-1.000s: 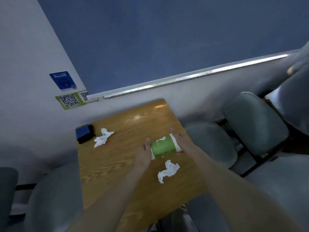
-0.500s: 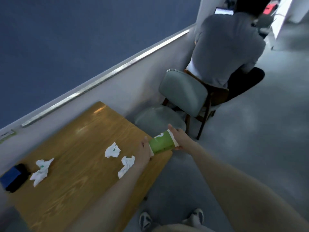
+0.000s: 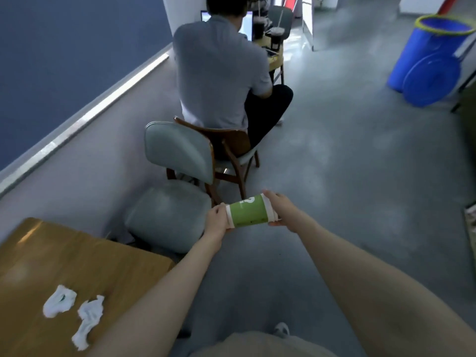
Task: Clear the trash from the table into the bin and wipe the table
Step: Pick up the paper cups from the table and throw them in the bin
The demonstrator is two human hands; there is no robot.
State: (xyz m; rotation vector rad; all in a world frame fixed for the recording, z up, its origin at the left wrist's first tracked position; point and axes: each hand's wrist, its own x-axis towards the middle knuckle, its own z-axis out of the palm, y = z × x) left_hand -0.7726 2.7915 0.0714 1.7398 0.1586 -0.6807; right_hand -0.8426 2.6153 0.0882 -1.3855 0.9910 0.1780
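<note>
A green and white paper cup (image 3: 249, 212) lies sideways in the air above the grey floor, held at its two ends. My left hand (image 3: 216, 219) presses on its left end and my right hand (image 3: 282, 210) grips its right end. The wooden table (image 3: 77, 264) sits at the lower left, behind my left arm. Two crumpled white tissues (image 3: 59, 304) (image 3: 88, 320) lie near its front edge. A blue bin (image 3: 427, 51) with a yellow-green rim stands far off at the upper right.
A grey padded chair (image 3: 170, 217) stands just left of the cup. Beyond it a person in a grey shirt (image 3: 219, 70) sits on a wooden chair at another table. A round blue lid (image 3: 432, 78) leans on the bin. Open grey floor stretches toward the bin.
My view has swung right, away from the table toward the room. Both hands have carried the cup off the table edge and out over the floor. The bin has come into sight.
</note>
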